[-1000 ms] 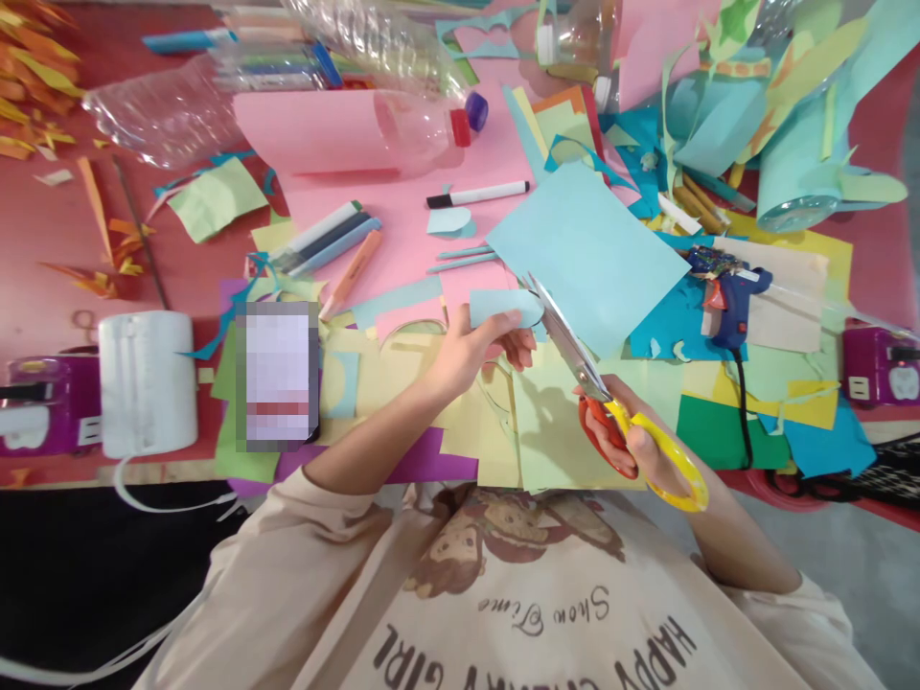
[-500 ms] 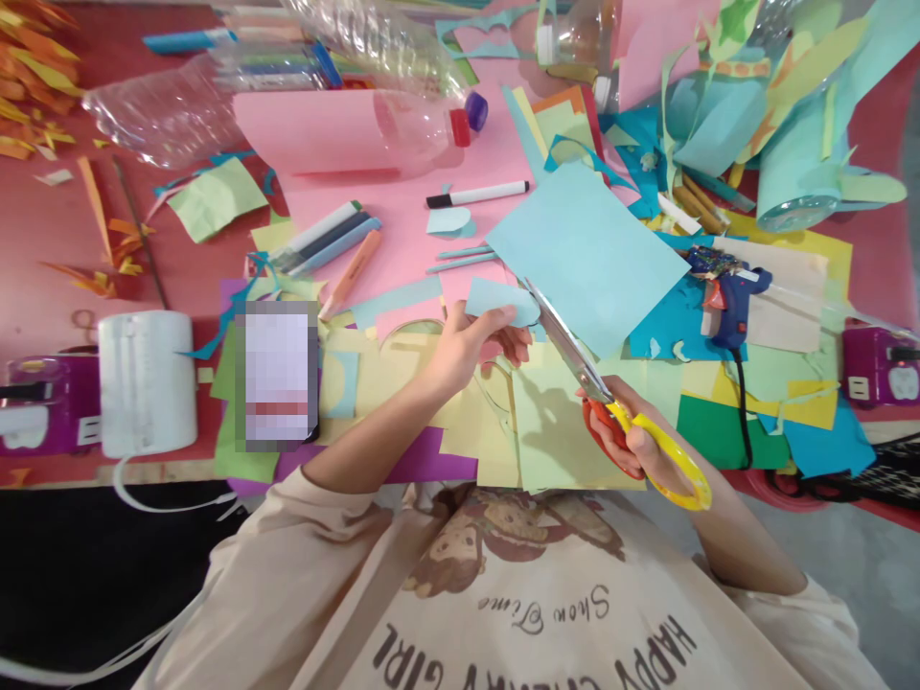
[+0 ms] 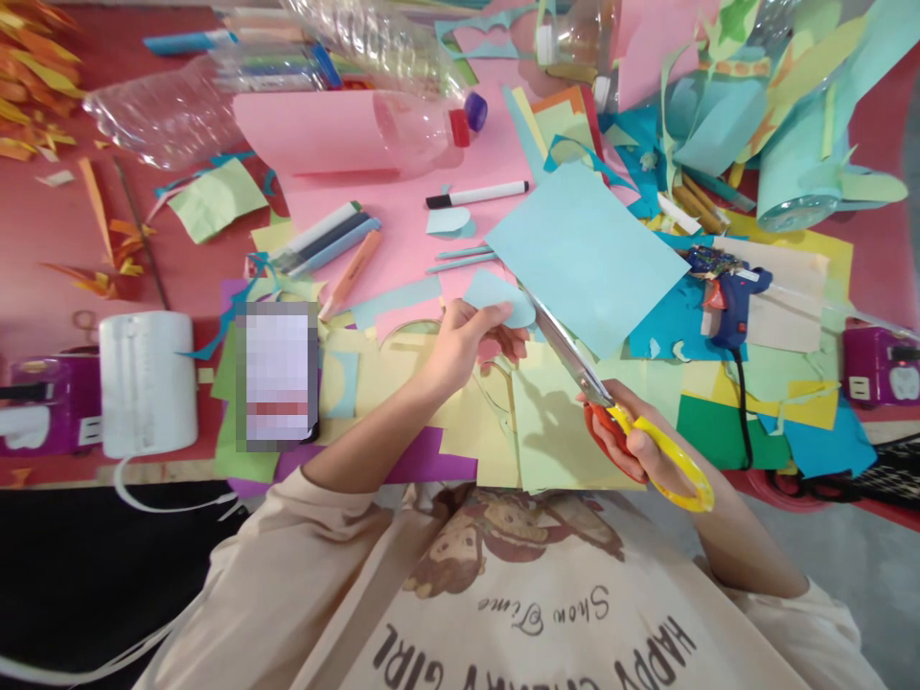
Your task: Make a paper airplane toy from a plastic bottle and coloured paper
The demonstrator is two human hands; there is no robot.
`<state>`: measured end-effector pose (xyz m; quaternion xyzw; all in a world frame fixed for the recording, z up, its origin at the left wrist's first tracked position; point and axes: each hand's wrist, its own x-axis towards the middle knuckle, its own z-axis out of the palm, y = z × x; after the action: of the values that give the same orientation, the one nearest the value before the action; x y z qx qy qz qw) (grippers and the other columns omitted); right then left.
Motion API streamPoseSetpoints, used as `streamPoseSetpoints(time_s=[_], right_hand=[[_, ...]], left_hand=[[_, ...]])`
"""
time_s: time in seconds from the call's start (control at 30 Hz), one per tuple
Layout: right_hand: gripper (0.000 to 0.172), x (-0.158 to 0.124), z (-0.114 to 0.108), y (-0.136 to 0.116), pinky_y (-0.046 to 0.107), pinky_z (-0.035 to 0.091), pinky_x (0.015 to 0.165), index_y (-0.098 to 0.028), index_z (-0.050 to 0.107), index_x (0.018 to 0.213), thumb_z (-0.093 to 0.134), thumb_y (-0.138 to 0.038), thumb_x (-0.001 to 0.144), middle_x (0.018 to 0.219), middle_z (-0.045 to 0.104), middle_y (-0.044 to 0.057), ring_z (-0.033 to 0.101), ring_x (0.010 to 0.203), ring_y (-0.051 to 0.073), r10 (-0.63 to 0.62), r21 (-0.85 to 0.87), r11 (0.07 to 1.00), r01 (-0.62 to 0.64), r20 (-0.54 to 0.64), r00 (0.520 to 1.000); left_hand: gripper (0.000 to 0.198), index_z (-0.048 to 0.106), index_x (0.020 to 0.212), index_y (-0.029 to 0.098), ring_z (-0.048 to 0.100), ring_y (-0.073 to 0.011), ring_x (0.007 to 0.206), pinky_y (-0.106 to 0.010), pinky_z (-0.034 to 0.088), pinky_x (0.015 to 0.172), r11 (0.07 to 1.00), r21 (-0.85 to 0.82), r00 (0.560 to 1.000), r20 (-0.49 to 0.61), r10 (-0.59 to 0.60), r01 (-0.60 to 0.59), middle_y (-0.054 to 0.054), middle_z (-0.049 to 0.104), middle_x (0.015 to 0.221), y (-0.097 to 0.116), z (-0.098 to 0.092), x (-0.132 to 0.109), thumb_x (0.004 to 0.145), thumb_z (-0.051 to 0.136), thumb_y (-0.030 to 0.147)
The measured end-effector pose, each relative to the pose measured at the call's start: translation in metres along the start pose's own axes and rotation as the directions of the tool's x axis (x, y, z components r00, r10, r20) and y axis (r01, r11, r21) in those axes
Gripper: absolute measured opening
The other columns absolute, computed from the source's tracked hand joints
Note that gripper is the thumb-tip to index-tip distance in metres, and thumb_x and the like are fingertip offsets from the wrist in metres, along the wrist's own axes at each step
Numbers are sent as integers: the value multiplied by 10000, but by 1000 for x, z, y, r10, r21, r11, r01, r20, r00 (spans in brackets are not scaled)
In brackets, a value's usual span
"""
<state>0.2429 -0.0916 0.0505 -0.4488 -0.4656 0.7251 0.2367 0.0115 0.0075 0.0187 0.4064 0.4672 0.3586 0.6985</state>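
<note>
My left hand [image 3: 471,343] pinches a small light blue paper piece [image 3: 495,290] between thumb and fingers, above the papers on the table. My right hand [image 3: 632,436] grips the handles of a pair of scissors [image 3: 571,350], one handle yellow and one red. The blades point up and left and lie against the right edge of the small piece; whether they are fully closed is hard to see. Beyond the blades lies a larger light blue sheet [image 3: 589,249]. Pale yellow and green sheets [image 3: 589,431] are spread beneath both hands.
A bottle wrapped in pink paper [image 3: 316,132] lies at the back, near a black-capped marker [image 3: 478,195]. On the right rests a blue glue gun [image 3: 733,302] with its cord. To the left are a phone [image 3: 277,374], a white box-shaped device [image 3: 148,383] and several pens [image 3: 323,240].
The small blue paper has turned in my left hand, its upper edge now pointing up more. The scissor tips have shifted slightly left and down along its edge.
</note>
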Motion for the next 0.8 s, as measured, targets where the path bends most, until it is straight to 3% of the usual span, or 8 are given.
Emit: streamPoseSetpoints(time_s=[0.5,0.8], right_hand=[[692,-2,0,5,222,195,346,-218,478,1186,537,-772,777,666,406,-80,254,391,32,53,6,999,-52,-52,997],[673,-1,0,4,217,172,353,-212,466,1181,554,-749,785,611,401,-101,260,360,29,43,37,998,-42,-21,999]], left_hand=[[388,637,582,142,619,-148,448,-194,308,283,1000,12,1000,-15,6,-5,-77,672,541,1,1,1,767,594,480],[389,642,547,134,600,-148,420,-204,302,272,999,-15,999,-24,32,-32,-73,651,507,0,1,2,757,609,459]])
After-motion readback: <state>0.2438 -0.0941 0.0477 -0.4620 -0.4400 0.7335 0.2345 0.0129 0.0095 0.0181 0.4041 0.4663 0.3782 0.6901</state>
